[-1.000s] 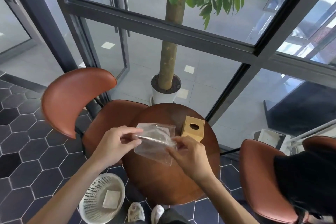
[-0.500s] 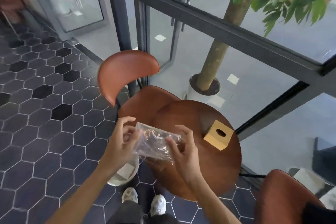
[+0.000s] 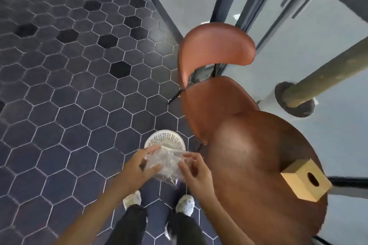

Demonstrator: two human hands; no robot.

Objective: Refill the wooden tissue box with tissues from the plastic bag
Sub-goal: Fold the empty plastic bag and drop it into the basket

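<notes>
Gripping the crumpled plastic bag (image 3: 166, 162) over the basket (image 3: 164, 140), both hands (image 3: 139, 167) (image 3: 196, 173) hang beside the table edge (image 3: 214, 175).

Both hands crumple a bag over a basket

The left hand (image 3: 139, 167) and right hand (image 3: 196, 173) grip the clear crinkled plastic bag (image 3: 166, 165) above the white perforated plastic basket (image 3: 165, 139).

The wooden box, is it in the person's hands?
No, the box sits on the table; both hands hold the bag.
</notes>
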